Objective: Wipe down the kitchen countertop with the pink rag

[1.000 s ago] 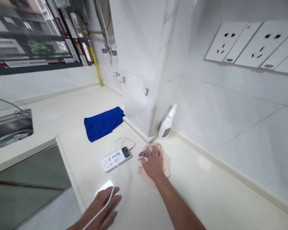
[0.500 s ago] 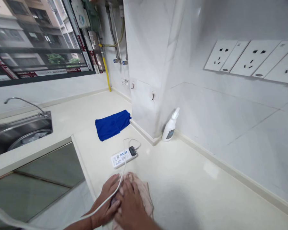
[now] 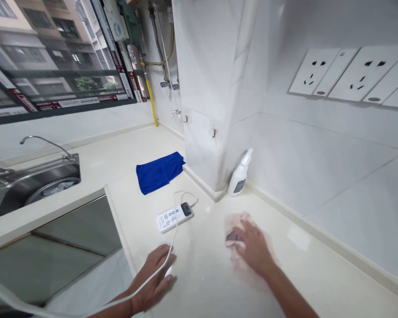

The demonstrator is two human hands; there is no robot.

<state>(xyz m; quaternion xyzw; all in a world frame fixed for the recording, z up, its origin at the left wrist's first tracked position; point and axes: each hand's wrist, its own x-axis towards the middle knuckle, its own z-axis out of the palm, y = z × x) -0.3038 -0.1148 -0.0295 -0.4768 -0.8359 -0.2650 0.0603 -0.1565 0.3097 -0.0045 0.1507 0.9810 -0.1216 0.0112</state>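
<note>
My right hand lies flat on a pale pink cloth and presses it against the cream countertop, right of centre; hand and cloth are smeared by motion. My left hand rests palm down near the counter's front edge, fingers apart. A white cable runs over that hand toward a white power strip lying a little further back.
A blue cloth lies at the foot of a white pillar. A white spray bottle stands in the corner by the tiled wall. A steel sink with its tap sits far left. Wall sockets are upper right.
My right hand slid the pink cloth from beside my left hand out to the right and further back on the counter. My left hand stayed near the front edge under the cable.
</note>
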